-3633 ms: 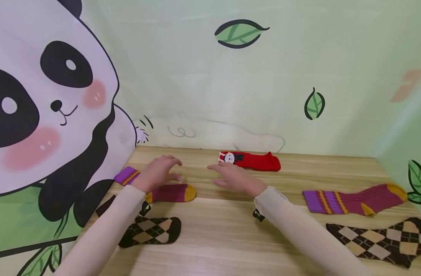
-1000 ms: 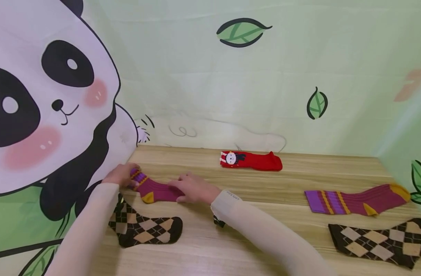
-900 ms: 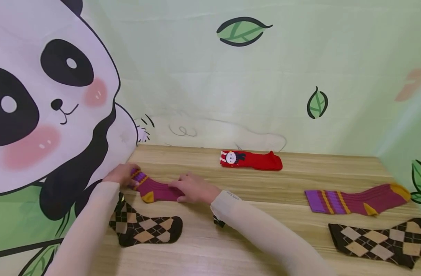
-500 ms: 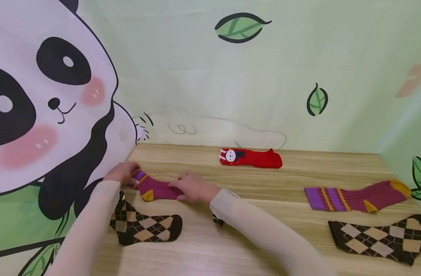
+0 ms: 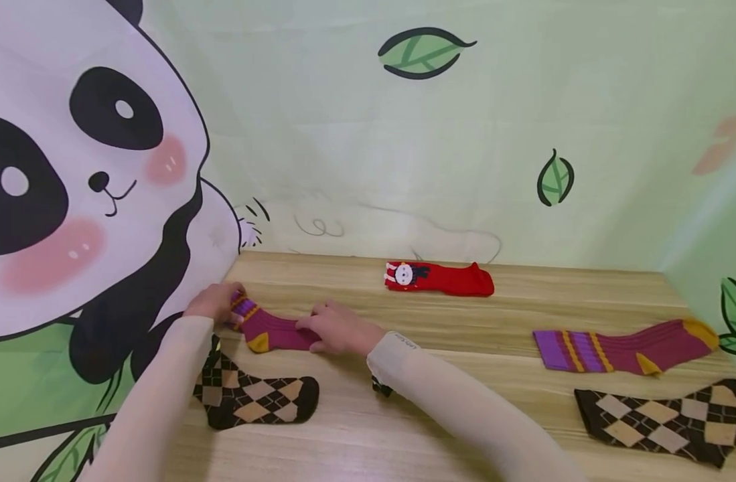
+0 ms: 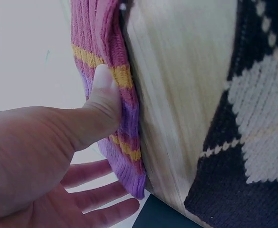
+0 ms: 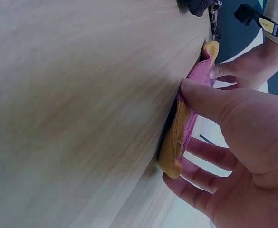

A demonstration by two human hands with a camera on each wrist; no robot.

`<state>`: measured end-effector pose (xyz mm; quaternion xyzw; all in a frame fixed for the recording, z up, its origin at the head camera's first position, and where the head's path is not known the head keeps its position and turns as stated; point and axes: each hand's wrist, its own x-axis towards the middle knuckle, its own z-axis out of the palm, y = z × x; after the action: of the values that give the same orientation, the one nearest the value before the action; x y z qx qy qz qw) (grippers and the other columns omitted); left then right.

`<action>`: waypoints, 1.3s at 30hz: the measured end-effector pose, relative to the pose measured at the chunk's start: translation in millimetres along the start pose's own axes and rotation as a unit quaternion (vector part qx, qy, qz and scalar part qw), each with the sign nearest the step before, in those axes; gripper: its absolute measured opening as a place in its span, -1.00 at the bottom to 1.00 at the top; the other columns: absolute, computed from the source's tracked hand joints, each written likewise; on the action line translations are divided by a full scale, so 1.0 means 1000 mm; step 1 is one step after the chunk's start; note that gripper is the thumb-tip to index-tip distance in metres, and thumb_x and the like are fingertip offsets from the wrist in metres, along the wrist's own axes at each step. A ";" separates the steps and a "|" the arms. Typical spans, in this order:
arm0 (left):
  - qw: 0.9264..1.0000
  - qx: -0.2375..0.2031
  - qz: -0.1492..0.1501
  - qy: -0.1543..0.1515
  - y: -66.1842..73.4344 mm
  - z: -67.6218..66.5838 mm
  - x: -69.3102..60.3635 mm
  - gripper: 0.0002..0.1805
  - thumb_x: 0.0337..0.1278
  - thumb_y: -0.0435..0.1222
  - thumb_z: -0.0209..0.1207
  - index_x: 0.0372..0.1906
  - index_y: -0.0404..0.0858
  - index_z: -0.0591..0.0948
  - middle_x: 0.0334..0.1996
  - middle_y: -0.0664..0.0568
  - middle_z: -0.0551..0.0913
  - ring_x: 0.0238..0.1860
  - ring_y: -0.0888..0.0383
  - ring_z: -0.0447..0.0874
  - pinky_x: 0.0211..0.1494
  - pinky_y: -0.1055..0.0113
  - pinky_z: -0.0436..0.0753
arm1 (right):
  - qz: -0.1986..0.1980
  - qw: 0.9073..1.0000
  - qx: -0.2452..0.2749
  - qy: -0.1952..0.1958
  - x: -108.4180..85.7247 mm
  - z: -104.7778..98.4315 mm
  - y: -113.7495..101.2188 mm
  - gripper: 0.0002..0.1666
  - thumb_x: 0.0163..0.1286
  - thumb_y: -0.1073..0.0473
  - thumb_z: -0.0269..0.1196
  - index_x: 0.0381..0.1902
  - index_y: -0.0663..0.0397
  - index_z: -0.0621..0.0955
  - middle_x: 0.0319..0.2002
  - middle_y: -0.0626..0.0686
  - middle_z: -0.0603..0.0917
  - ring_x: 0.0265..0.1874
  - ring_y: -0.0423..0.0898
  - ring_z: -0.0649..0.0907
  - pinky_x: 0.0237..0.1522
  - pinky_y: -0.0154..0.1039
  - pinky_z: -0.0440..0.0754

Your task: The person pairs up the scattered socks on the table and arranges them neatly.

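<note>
A maroon sock (image 5: 277,331) with a purple, yellow-striped cuff lies at the left of the table. My left hand (image 5: 213,302) pinches its cuff; in the left wrist view the thumb (image 6: 104,90) presses on the ribbed stripes. At the other end, my right hand (image 5: 343,327) grips the toe and covers most of it in the head view. The right wrist view shows the yellow toe (image 7: 172,147) between thumb and fingers. Just nearer lies a black and tan argyle sock (image 5: 262,400), its cuff partly hidden by the left wrist.
At the back middle lies a red sock (image 5: 455,279) with a white animal face. On the right are a matching maroon sock (image 5: 627,348) and another argyle sock (image 5: 669,418). A panda-print cloth (image 5: 181,221) borders the table (image 5: 404,428) on the left.
Both hands have come down from above the table, the left to the maroon sock's cuff and the right leftward to its toe. Over the last second they have hardly moved.
</note>
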<state>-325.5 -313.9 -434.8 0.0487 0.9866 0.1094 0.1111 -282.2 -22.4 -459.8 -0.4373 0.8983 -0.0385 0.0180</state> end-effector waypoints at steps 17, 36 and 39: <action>1.000 0.010 -0.014 0.012 0.003 0.001 0.003 -0.31 0.02 -0.29 0.53 0.26 -0.27 0.47 0.00 -0.40 0.44 -0.06 -0.29 0.50 0.11 -0.20 0.59 | 0.009 1.000 0.010 0.004 0.000 0.000 -0.001 -0.44 0.42 -0.09 0.36 0.34 -0.20 0.59 0.01 -0.02 0.64 -0.07 -0.11 0.47 0.01 -0.30 0.44; 0.992 0.058 0.056 0.100 0.008 0.003 -0.006 -0.79 0.22 -0.47 0.33 -0.12 -0.40 0.55 -0.32 -0.25 0.51 -0.29 -0.14 0.52 -0.16 -0.06 0.63 | -0.021 0.999 -0.027 0.022 -0.006 -0.008 -0.001 -0.60 0.39 0.05 0.41 0.16 -0.06 0.72 -0.06 -0.05 0.64 -0.13 -0.17 0.56 0.01 -0.34 0.55; 0.989 0.068 0.061 0.120 0.007 0.002 -0.005 -0.93 0.31 -0.51 0.20 -0.17 -0.43 0.58 -0.34 -0.26 0.54 -0.31 -0.13 0.55 -0.16 -0.07 0.64 | -0.018 0.999 -0.016 0.024 -0.008 -0.011 -0.002 -0.58 0.40 0.11 0.41 0.20 -0.03 0.70 -0.01 -0.02 0.64 -0.07 -0.17 0.59 0.06 -0.34 0.58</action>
<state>-319.6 -307.5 -434.6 0.1025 0.9931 0.0542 -0.0188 -276.7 -16.4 -449.2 -0.4526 0.8910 -0.0349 -0.0109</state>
